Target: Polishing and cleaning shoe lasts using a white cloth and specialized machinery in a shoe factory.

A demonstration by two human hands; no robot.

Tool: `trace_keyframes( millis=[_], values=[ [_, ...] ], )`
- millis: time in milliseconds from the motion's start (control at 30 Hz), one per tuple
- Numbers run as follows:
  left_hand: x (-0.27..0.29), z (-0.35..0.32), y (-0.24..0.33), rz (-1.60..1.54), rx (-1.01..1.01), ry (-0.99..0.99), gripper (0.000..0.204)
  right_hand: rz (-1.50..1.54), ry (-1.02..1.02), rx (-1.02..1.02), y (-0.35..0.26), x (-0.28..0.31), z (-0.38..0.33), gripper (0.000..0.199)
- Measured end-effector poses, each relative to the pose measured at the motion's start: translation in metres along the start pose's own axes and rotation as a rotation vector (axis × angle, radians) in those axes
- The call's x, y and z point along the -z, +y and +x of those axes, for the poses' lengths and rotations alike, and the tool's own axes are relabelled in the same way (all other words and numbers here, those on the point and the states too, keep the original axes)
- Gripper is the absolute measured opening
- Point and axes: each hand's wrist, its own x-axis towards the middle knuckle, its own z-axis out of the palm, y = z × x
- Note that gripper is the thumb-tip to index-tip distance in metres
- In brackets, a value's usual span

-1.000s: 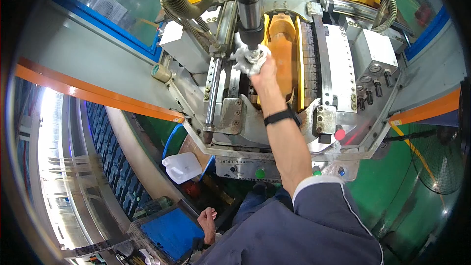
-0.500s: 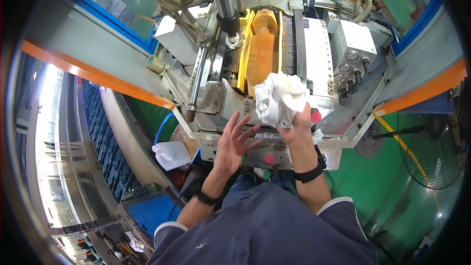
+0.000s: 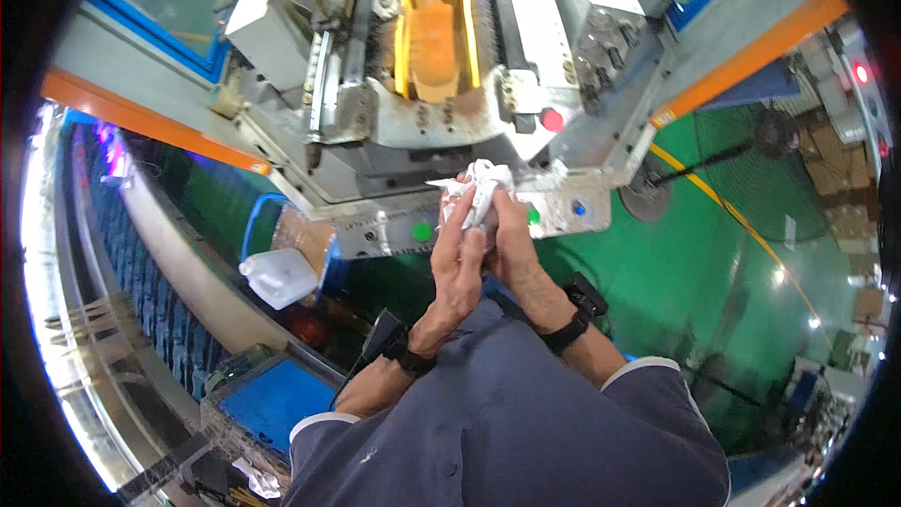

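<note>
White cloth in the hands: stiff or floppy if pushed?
The white cloth is likely floppy: it bunches in folds between the left hand and right hand. Probably light, since it looks thin where it pokes out. Unlikely to roll smoothly, given its crumpled, uneven shape.

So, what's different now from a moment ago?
The right hand has drawn the white cloth back from the machine toward the body, and the left hand, empty before, now holds it too. The orange trough and white jug stayed put.

Both hands sit close together before the torso, fingers bent, forearms angled inward.
</note>
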Motion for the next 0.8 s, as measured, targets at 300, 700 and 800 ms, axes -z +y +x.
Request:
trace_keyframes(
  millis=[300,700,800],
  values=[
    [-0.047,-0.057,-0.013,0.53,-0.281,-0.46,0.066,0.179,0.052,-0.103,-0.012,0.111,-0.052,0.051],
    [-0.172,-0.024,-0.141,0.615,0.064,-0.453,0.051,0.406,-0.023,0.301,-0.167,0.264,-0.057,0.041],
    [-0.179,-0.014,-0.161,0.781,0.045,-0.506,0.048,0.443,0.047,0.234,-0.174,0.279,-0.052,0.041]
  ],
)
